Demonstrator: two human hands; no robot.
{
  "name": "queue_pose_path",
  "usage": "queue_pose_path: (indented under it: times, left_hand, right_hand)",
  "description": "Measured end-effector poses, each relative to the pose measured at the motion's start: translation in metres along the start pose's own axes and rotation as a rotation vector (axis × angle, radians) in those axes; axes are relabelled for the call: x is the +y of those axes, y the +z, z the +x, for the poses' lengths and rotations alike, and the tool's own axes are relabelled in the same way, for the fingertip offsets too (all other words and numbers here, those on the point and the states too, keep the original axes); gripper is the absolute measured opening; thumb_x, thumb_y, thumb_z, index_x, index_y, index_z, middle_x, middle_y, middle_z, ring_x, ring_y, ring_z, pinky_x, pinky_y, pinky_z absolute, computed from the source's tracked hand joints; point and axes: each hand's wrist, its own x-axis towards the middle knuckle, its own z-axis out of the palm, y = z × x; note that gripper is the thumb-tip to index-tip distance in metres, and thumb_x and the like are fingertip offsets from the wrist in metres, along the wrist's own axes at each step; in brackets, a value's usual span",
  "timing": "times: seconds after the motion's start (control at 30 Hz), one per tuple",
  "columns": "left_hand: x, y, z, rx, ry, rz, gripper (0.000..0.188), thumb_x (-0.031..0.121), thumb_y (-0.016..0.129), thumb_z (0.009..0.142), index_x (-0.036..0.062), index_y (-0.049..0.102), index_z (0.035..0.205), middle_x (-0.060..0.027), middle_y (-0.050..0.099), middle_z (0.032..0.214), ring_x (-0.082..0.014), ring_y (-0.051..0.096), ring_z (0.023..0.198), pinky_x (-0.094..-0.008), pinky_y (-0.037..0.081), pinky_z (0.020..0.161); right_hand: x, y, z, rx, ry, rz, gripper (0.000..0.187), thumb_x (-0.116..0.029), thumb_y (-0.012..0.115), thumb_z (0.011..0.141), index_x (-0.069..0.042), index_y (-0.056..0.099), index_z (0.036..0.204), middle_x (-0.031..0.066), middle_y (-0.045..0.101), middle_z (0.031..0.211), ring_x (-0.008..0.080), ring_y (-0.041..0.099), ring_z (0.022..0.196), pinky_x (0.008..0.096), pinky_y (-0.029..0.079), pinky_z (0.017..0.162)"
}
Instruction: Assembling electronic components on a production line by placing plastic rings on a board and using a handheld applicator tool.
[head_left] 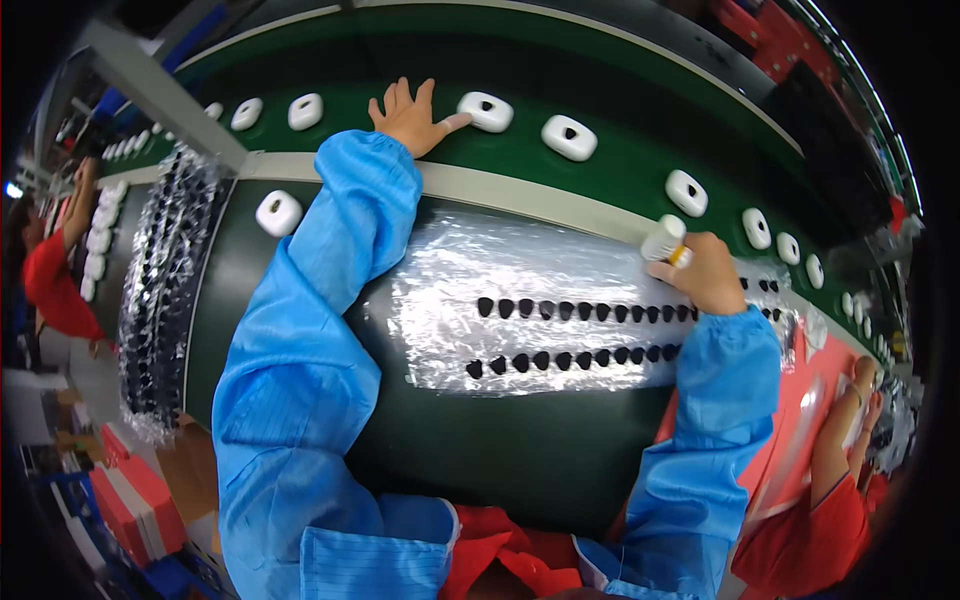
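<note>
My left hand [408, 120] lies over the green belt with its fingers spread. Its thumb reaches the edge of a white rounded housing [484, 98] with a dark opening in its middle; whether it grips the housing at all, I see no sign. In my right hand [714, 275] is a small white cylinder [663, 238], with a yellow part next to my fingers; it looks like a small bottle. Below that hand, a clear plastic sheet [440, 265] carries two rows of small black pieces [565, 312]. My right wrist hides some of them.
More white housings [569, 138] are spaced along the green belt [625, 165]. One white housing [279, 213] sits on the dark worktop [430, 440] left of my left forearm. Another black-dotted plastic sheet [165, 300] is farther left. Red-sleeved people work at both sides; a grey post [160, 95] stands upper left.
</note>
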Motion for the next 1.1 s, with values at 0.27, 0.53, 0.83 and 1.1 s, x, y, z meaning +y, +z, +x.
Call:
queue_pose_path:
  times: [0.27, 0.53, 0.83, 1.1]
  left_hand:
    - [-0.11, -0.024, 0.01, 0.185, -0.632, 0.251, 0.084, 0.065, 0.058, 0.064, 0.0055, 0.038, 0.121, -0.0178, 0.051, 0.114, -0.0332, 0.046, 0.108, -0.0522, 0.026, 0.091]
    - [-0.058, -0.03, 0.014, -0.009, -0.115, -0.816, 0.064, 0.015, 0.07, 0.065, 0.004, 0.04, 0.121, -0.0118, 0.055, 0.108, -0.0251, 0.057, 0.095, -0.0348, 0.045, 0.082]
    - [0.12, -0.066, -0.1, -0.961, 0.38, -1.591, 0.057, 0.0, 0.057, 0.075, 0.0047, 0.028, 0.124, -0.0137, 0.049, 0.106, -0.0224, 0.06, 0.085, -0.0316, 0.05, 0.075]
    - [0.13, -0.072, -0.117, -1.062, 0.385, -1.604, 0.057, -0.008, 0.057, 0.072, 0.002, 0.028, 0.121, -0.0136, 0.049, 0.104, -0.0202, 0.061, 0.079, -0.0288, 0.05, 0.072]
  right_hand:
    - [-0.019, -0.017, -0.001, -0.019, 0.037, 0.289, 0.024, -0.007, 0.064, 0.07, 0.005, 0.056, 0.089, 0.0054, 0.057, 0.063, 0.0084, 0.047, 0.041, 0.0201, 0.035, 0.033]
    - [-0.05, -0.022, -0.018, 0.019, 0.036, 0.546, 0.024, -0.008, 0.063, 0.073, 0.006, 0.056, 0.091, 0.0051, 0.055, 0.065, 0.0066, 0.044, 0.04, 0.0196, 0.033, 0.033]
    - [-0.068, -0.02, -0.034, 0.187, -0.193, 0.65, 0.024, -0.006, 0.066, 0.07, 0.001, 0.057, 0.092, 0.0089, 0.06, 0.082, 0.0164, 0.059, 0.075, 0.0275, 0.047, 0.066]
    - [-0.066, -0.003, -0.032, 0.174, -0.31, 0.578, 0.029, -0.004, 0.068, 0.066, 0.004, 0.055, 0.09, 0.0157, 0.057, 0.09, 0.0286, 0.059, 0.081, 0.0329, 0.047, 0.072]
